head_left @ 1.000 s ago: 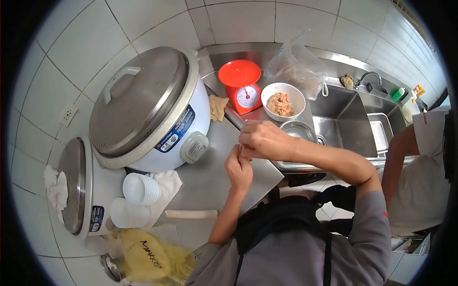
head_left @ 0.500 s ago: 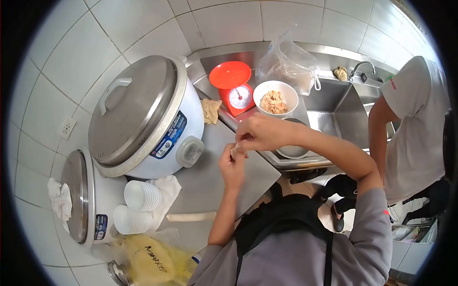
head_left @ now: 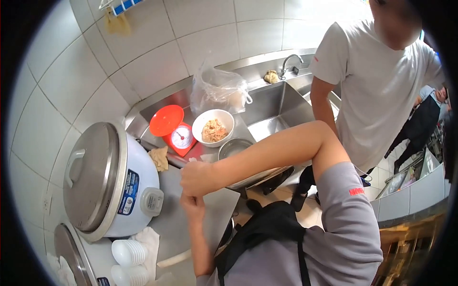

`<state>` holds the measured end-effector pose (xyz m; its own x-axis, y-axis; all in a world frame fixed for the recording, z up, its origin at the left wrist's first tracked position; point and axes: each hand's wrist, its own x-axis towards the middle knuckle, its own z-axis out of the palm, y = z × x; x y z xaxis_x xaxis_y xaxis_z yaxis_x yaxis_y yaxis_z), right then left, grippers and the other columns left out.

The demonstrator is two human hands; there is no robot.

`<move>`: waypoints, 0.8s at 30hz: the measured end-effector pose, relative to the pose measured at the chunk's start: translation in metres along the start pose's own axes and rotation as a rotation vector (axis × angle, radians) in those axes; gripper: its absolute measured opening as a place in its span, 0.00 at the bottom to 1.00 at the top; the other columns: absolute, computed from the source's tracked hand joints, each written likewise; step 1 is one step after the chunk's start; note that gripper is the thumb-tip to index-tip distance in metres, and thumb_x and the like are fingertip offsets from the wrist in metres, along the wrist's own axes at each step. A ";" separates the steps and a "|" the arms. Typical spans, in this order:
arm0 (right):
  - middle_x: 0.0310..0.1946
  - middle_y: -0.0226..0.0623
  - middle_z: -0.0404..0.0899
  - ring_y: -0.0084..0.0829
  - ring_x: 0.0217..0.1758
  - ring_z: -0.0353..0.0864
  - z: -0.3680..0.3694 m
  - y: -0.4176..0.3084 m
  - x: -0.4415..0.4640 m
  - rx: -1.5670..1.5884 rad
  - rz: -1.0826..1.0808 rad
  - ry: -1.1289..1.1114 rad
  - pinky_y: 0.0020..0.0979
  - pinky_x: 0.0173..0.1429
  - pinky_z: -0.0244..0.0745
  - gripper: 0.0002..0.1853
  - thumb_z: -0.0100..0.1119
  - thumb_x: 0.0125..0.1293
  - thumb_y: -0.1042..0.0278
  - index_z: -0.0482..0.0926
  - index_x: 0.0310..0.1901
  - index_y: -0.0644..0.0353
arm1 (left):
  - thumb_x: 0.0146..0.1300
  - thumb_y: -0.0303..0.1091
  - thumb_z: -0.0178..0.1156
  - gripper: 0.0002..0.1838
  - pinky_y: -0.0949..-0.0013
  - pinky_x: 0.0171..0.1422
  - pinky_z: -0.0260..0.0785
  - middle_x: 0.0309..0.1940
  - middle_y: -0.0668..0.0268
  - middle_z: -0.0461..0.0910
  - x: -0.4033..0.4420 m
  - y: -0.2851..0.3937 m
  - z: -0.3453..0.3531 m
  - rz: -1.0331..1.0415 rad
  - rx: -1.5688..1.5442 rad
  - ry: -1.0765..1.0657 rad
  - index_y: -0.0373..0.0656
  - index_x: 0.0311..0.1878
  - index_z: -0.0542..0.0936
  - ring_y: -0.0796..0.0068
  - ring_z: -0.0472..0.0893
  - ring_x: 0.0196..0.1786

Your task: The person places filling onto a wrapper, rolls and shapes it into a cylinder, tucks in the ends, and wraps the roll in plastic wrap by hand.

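1. White tiled wall (head_left: 205,35); steel counter (head_left: 174,200) leading to a sink (head_left: 281,102); a co-worker (head_left: 372,90) in a white T-shirt beside it.
2. Right hand (head_left: 200,177): curled, knuckles to camera, over the left hand (head_left: 193,205), which sits just below with fingers bent in. Both look mostly closed; exact fingertip gap, can't tell. Anything pinched between them is hidden, can't tell.
3. Closest things: white bowl (head_left: 229,125) of food mix (head_left: 213,130) just beyond the right hand, beside the red scale (head_left: 174,131); metal pan (head_left: 236,144) partly behind the right forearm. Plastic bag (head_left: 217,90) behind the bowl.
4. Doing it well (my judgement): fingertips close, light pinch, one hand steadying while the other works; stay above the counter, right forearm clear of the pan.
5. Writing: rice cooker (head_left: 119,162) has a blue label (head_left: 129,192), too small to read. Scale dial numerals, same. Red sleeve lettering (head_left: 356,191) blurred, no sure reading.
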<state>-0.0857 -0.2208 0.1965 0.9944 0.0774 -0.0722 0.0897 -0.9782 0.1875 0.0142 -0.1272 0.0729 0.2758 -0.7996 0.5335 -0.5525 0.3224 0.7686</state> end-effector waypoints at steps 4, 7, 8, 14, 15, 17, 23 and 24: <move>0.21 0.35 0.81 0.36 0.32 0.82 0.009 0.007 0.002 0.044 0.048 -0.069 0.37 0.26 0.75 0.06 0.61 0.49 0.63 0.82 0.22 0.55 | 0.64 0.31 0.55 0.09 0.67 0.32 0.63 0.25 0.57 0.76 0.001 -0.004 0.003 0.017 -0.004 -0.002 0.32 0.39 0.75 0.70 0.73 0.27; 0.19 0.35 0.79 0.36 0.30 0.82 0.015 0.010 0.000 0.044 -0.015 0.114 0.37 0.25 0.74 0.08 0.61 0.48 0.62 0.81 0.20 0.56 | 0.65 0.32 0.54 0.11 0.68 0.29 0.64 0.22 0.61 0.78 0.001 -0.003 0.004 -0.013 0.002 0.108 0.32 0.31 0.77 0.74 0.74 0.24; 0.18 0.37 0.78 0.37 0.29 0.81 0.016 0.011 0.001 0.091 -0.015 0.175 0.38 0.26 0.73 0.09 0.61 0.48 0.62 0.81 0.19 0.57 | 0.65 0.32 0.51 0.11 0.68 0.29 0.63 0.22 0.59 0.77 0.002 0.000 0.002 -0.021 -0.031 0.127 0.32 0.33 0.76 0.71 0.73 0.24; 0.16 0.42 0.75 0.42 0.26 0.78 0.035 0.015 0.005 0.389 0.092 0.381 0.39 0.27 0.72 0.11 0.59 0.46 0.64 0.77 0.17 0.64 | 0.63 0.29 0.46 0.11 0.67 0.28 0.62 0.19 0.61 0.72 0.003 -0.011 0.006 -0.091 -0.099 0.295 0.31 0.32 0.74 0.70 0.70 0.23; 0.16 0.43 0.74 0.42 0.25 0.77 0.038 0.013 0.006 0.507 0.138 0.459 0.40 0.27 0.72 0.11 0.58 0.46 0.65 0.77 0.17 0.65 | 0.62 0.28 0.45 0.10 0.67 0.28 0.62 0.19 0.62 0.71 0.005 -0.008 0.006 -0.157 -0.113 0.317 0.31 0.31 0.73 0.70 0.69 0.23; 0.15 0.43 0.75 0.42 0.24 0.78 0.043 0.009 0.009 0.542 0.205 0.517 0.39 0.27 0.72 0.11 0.58 0.47 0.66 0.76 0.17 0.65 | 0.63 0.28 0.45 0.11 0.67 0.28 0.62 0.19 0.63 0.71 0.009 0.007 0.005 -0.188 -0.113 0.365 0.31 0.31 0.73 0.71 0.69 0.23; 0.16 0.40 0.78 0.36 0.21 0.79 0.038 0.002 0.016 1.031 0.399 0.656 0.34 0.28 0.74 0.12 0.54 0.52 0.69 0.76 0.17 0.67 | 0.64 0.28 0.43 0.11 0.69 0.29 0.61 0.19 0.64 0.70 0.019 0.005 -0.004 -0.227 -0.171 0.445 0.33 0.27 0.70 0.75 0.68 0.24; 0.16 0.39 0.79 0.35 0.22 0.80 0.037 0.002 0.016 1.138 0.499 0.607 0.34 0.28 0.75 0.12 0.54 0.53 0.69 0.75 0.17 0.68 | 0.64 0.28 0.43 0.12 0.70 0.29 0.61 0.19 0.65 0.70 0.020 0.004 -0.005 -0.245 -0.281 0.374 0.33 0.27 0.70 0.76 0.68 0.24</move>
<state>-0.0719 -0.2287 0.1590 0.8020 -0.5404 0.2543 -0.0822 -0.5216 -0.8492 0.0209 -0.1392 0.0882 0.6604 -0.6497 0.3765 -0.2189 0.3130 0.9242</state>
